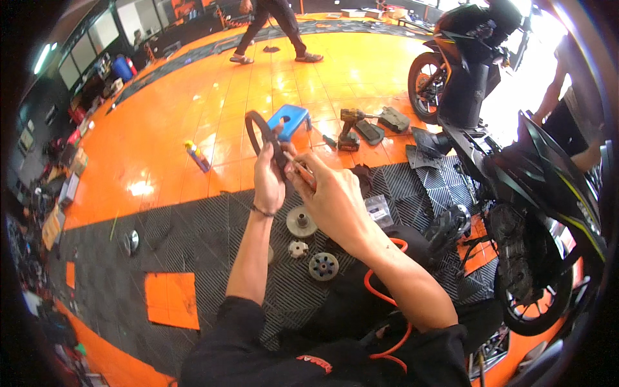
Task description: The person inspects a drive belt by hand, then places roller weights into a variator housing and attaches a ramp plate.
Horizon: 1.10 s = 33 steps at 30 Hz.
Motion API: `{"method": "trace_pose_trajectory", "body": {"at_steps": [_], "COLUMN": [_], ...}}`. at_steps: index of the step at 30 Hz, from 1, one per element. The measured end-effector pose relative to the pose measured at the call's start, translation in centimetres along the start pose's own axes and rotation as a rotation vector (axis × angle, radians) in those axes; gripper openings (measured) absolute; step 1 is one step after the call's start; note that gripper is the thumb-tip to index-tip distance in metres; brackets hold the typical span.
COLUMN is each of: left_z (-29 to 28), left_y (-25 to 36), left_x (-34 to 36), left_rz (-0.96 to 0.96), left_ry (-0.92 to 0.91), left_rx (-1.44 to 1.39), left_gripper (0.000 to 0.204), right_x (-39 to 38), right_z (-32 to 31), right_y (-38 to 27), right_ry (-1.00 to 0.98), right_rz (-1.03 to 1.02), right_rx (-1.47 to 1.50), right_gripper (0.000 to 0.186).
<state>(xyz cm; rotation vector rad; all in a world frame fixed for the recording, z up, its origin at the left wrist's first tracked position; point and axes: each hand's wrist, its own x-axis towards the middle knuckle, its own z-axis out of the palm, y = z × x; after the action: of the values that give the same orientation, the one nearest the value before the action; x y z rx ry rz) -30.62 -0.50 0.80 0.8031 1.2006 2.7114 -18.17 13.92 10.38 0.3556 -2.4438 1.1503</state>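
Held up in front of me is a black drive belt (pixel 250 131), its loop standing upright. My left hand (pixel 269 184) grips its lower part, fingers closed. Close against the belt, my right hand (pixel 335 200) pinches a slim pen-like tool (pixel 302 169) with a pale tip; its exact kind is unclear. On the black mat below lie a round metal pulley disc (pixel 300 222), a small light-coloured metal part (pixel 298 249) and a round part with dark slots (pixel 324 266). A clear plastic bag (pixel 378 210) rests beyond my right wrist.
A partly stripped motorbike (pixel 464 84) stands at right, a person (pixel 580 116) beside it. Ahead are a blue stool (pixel 291 119), a cordless drill (pixel 349 126) and a bottle (pixel 197 157). Another person (pixel 271 26) walks farther off. An orange hose (pixel 374 287) curves under my right arm.
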Motion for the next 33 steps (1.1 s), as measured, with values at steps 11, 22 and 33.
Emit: {"method": "trace_pose_trajectory", "body": {"at_steps": [11,22,33], "left_z": [0.6,2.4,1.8], "left_y": [-2.1,-1.1,-0.5], "left_x": [-5.1,-7.5,-8.4], "left_rz": [-0.050,0.160,0.419], "left_ry": [0.185,-0.073,-0.367], "left_rx": [0.452,0.942,1.187], "left_gripper": [0.048,0.041,0.024], "right_x": [1.5,2.1,3.0], "right_z": [-0.6,-1.1,-1.8], "right_y": [-0.2,-0.2,-0.3], "right_ry": [0.016,0.054,0.029], "right_rz": [0.023,-0.067,0.039], "right_rx": [0.037,0.109,0.187], "right_gripper": [0.026,0.019,0.035]}}
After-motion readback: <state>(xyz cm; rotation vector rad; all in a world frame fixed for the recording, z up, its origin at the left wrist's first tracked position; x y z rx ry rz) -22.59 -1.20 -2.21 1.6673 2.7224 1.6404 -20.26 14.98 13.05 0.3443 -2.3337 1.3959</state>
